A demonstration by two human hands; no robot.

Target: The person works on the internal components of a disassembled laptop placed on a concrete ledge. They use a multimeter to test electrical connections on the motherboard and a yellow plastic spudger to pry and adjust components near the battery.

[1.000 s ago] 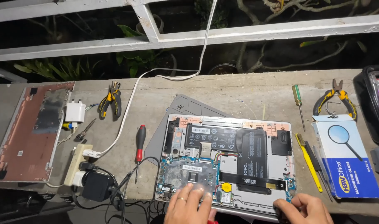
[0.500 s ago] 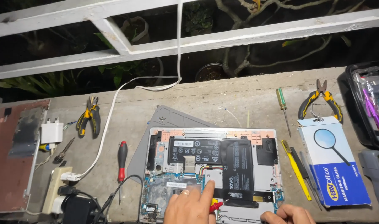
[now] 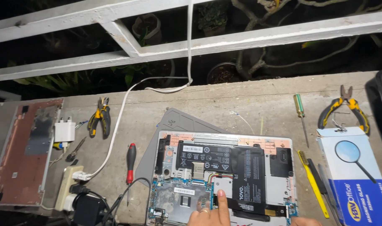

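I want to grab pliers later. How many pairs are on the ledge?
2: one pair of pliers left of the white cable, another pair far right above the box.

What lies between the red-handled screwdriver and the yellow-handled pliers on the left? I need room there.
In the head view, the white cable crosses the concrete between the red-handled screwdriver and the yellow-handled pliers.

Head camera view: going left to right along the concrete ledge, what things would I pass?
Reddish laptop cover → white charger → yellow-handled pliers → red-handled screwdriver → opened laptop → green-handled screwdriver → yellow pry tool → blue magnifier box.
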